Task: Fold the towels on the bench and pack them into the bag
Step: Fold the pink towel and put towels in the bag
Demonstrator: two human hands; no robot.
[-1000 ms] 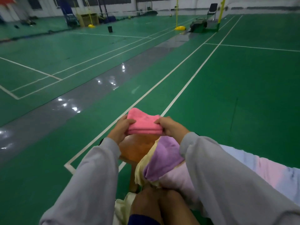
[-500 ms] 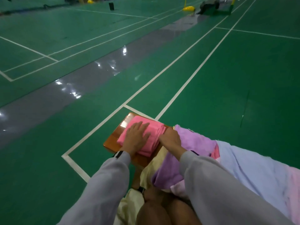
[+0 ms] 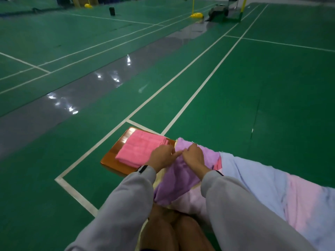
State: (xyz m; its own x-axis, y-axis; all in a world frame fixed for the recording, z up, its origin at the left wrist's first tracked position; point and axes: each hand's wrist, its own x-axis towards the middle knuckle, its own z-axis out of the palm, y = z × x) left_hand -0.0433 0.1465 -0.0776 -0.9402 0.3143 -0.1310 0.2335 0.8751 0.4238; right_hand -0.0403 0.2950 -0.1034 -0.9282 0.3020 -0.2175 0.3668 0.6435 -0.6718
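A folded pink towel (image 3: 139,150) lies flat on the end of the wooden bench (image 3: 113,160). Right of it a purple towel (image 3: 178,176) lies unfolded over other cloths. My left hand (image 3: 162,156) and my right hand (image 3: 193,155) meet at the purple towel's upper part, each pinching its fabric with curled fingers. A light blue towel (image 3: 253,174) and a pale pink one (image 3: 306,201) cover the bench further right. A cream cloth (image 3: 161,175) peeks out under the purple towel. No bag is in view.
The bench stands on a green badminton court with white lines (image 3: 197,87) and a grey strip (image 3: 72,98). My bare knees (image 3: 174,230) are at the bottom centre. Far off stand yellow post bases (image 3: 196,15) and a dark bag (image 3: 217,10).
The pink towel was held up in both hands, then laid and pressed flat on the bench end. Both hands have left it and moved right onto the purple towel.
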